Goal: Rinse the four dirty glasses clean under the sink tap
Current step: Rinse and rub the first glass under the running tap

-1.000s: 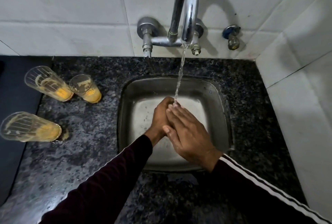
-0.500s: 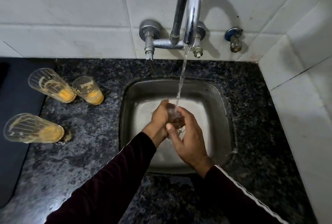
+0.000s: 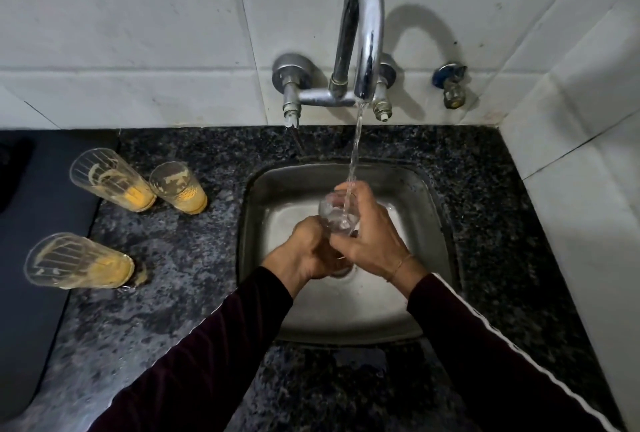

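The dark speckled counter [image 3: 485, 224] carries a steel sink [image 3: 429, 196] set below a wall-mounted tap [image 3: 363, 33], which is running. Three glasses stand on the counter to the left of the sink, well apart from your hands: the front glass [image 3: 79, 262], the far-left glass [image 3: 110, 186] and the short glass [image 3: 180, 187], each with yellow residue at the base. The fourth glass [image 3: 334, 212] is over the sink, its mouth tilted up and away from you so the stream falls inside. Your left hand [image 3: 308, 251] is closed around its base; your right hand [image 3: 374, 234] wraps its side, fingers curled by the rim. Your left hand is nearer the waiting glasses, so the next pickup likely falls to it.
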